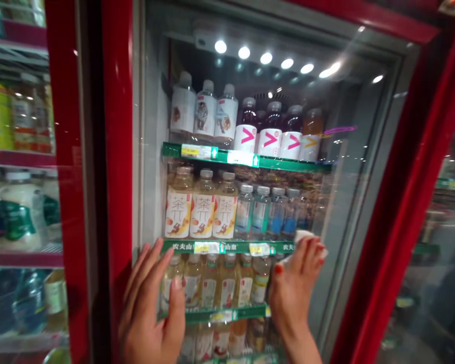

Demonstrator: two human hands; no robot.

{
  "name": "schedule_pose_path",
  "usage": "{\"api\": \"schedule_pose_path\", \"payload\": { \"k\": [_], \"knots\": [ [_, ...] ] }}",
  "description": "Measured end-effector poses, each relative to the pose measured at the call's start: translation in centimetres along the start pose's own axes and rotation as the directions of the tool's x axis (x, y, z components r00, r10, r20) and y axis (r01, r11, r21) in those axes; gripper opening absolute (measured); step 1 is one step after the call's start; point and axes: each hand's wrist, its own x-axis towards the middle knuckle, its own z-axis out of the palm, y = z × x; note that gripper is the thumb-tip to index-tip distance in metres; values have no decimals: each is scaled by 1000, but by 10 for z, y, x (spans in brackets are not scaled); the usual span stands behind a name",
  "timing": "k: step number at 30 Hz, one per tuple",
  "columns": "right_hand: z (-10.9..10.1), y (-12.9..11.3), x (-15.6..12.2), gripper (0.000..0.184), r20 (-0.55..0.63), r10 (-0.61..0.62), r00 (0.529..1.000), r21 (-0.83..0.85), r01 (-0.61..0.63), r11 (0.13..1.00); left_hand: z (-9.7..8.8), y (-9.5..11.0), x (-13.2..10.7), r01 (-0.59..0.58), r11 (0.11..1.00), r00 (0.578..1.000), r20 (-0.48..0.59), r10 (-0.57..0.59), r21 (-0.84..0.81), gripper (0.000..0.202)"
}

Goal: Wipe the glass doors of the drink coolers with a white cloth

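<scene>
White cloth (pixel 303 234) lies under the fingers of the right hand (pixel 292 290), between them and the glass front (pixel 337 151), its edges showing above the fingertips and out to their right. The grip is engaged: the right hand holds the cloth, fingers laid over it and thumb set to the left; how firmly it presses cannot be determined. The long axis of the cloth cannot be fixed, since the fingers cover its middle; the part on view looks crumpled. Relative to the grip, the cloth sits at the upper end of the hand, away from the wrist. As viewed, it falls at the right end of the green shelf strip (pixel 242 247) below the middle row, near the grey border (pixel 366 202) on the right. The right hand is plainly the nearer one. The left hand (pixel 147 311) is well apart from the cloth, at lower left, beside the red post (pixel 117 151). Its fingers extend upward, its thumb is spread, and no object is visible in its hold; whether its fingertips touch the glass cannot be told. Lower-shelf bottles (pixel 227 285) stand upright behind the glass, between the two hands as viewed.
</scene>
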Motion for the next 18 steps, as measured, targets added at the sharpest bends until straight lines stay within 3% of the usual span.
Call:
{"api": "schedule_pose_path", "payload": {
  "k": [1,2,3,4,5,6,7,8,10,11,13,14,15,17,18],
  "knots": [
    [1,-12,-9,84,42,-175,984,-8,176,984,7,-2,-7,-11,1000,1000,9,11,19,68],
    [0,-17,-18,86,75,-355,932,-11,357,934,13,-6,-15,-20,999,1000,21,18,51,71],
    [-2,-14,-26,88,93,-491,866,-13,494,869,18,-12,-24,-29,995,999,43,25,95,74],
    [-4,-1,-31,88,95,-549,830,-22,554,833,22,-19,-31,-49,988,997,65,40,148,76],
    [-7,18,-31,87,80,-524,848,-33,527,849,26,-26,-38,-74,977,994,89,57,202,79],
    [-10,41,-25,84,53,-414,909,-41,416,909,29,-33,-44,-103,963,991,111,77,249,81],
    [-12,62,-15,81,21,-238,971,-38,239,970,31,-40,-49,-132,950,987,123,101,283,83],
    [-12,78,-2,77,-14,-53,999,-24,52,998,33,-44,-52,-157,940,984,123,125,304,86],
    [-11,81,28,75,-81,167,983,11,-166,986,36,-49,-54,-184,929,982,98,161,320,88],
    [-10,66,39,77,-94,168,981,16,-167,986,37,-50,-53,-188,927,982,87,168,324,88],
    [-6,18,45,83,-68,-22,997,9,23,1000,38,-49,-52,-188,923,982,84,169,337,88],
    [-4,-7,40,87,-31,-170,985,10,170,985,37,-49,-52,-191,919,981,92,169,346,88],
    [-1,-25,31,89,-25,-335,942,21,336,942,37,-49,-52,-197,914,980,100,173,354,88],
    [3,-31,9,91,-23,-522,853,10,522,853,36,-50,-53,-197,911,980,100,172,362,88],
    [4,-17,1,90,-16,-518,855,-6,518,855,37,-51,-54,-190,913,982,92,167,362,88]
  ]
}}
